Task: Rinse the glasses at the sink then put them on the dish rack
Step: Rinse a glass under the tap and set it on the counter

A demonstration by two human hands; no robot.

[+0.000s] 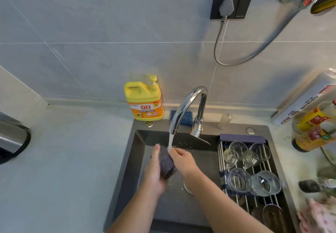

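Head view: dark glass (167, 163) under the tap (187, 101), left hand (154, 172) wrapped round its body, right hand (181, 158) at its 12 o'clock rim (pinching? can't tell), probably slick and breakable, so grip mid-body.

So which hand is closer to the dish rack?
Right. The right hand sits left of the rack, at the glass; the left hand grips the glass further left.

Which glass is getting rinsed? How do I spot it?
Find the dark sink and its curved silver tap. Under the running water, the left hand grips a glass, the right hand at its rim. Unlike the clear glasses on the rack, it looks dark.
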